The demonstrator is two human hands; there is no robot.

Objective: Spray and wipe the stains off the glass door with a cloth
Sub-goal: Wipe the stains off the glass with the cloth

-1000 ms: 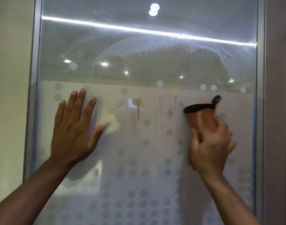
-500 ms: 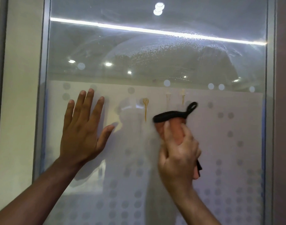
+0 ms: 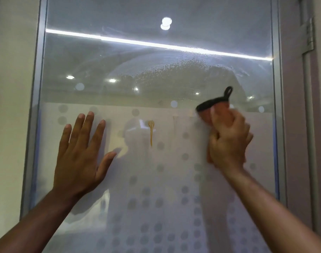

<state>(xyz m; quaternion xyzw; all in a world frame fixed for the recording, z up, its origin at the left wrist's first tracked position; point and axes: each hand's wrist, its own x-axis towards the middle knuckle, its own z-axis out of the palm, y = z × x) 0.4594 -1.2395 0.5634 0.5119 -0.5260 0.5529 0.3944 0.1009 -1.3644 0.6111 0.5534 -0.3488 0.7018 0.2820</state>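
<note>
The glass door (image 3: 156, 66) fills the view, set in a pale metal frame (image 3: 37, 106). Its upper part is clear glass and reflects a bright strip light (image 3: 156, 45) and several round ceiling lights. Its lower part carries a frosted band (image 3: 137, 179) printed with grey dots, which grow denser toward the bottom.

The person's left hand (image 3: 79, 157) lies flat against the frosted band on the left side of the pane, fingers spread and pointing up, thumb out to the right. It holds nothing.

The right hand (image 3: 227, 141) is on the right side of the pane, at the top edge of the frosted band. It is closed around an orange cloth (image 3: 207, 115) with a black trim and a black hanging loop (image 3: 228, 92) that stands above the knuckles. The cloth is pressed to the glass. Hand and cloth are blurred.

One yellowish stain (image 3: 151, 132) shows plainly between the two hands: a drip with a broader head and a thin tail running down. A fainter, paler mark (image 3: 174, 126) sits to its right, just left of the cloth; its outline is too weak to describe.

Above the cloth, an arched patch of fine droplets (image 3: 174, 70) covers the clear glass under the strip light's reflection, with curved smear lines around it.

A hinge (image 3: 310, 39) is fixed on the frame at upper right.
</note>
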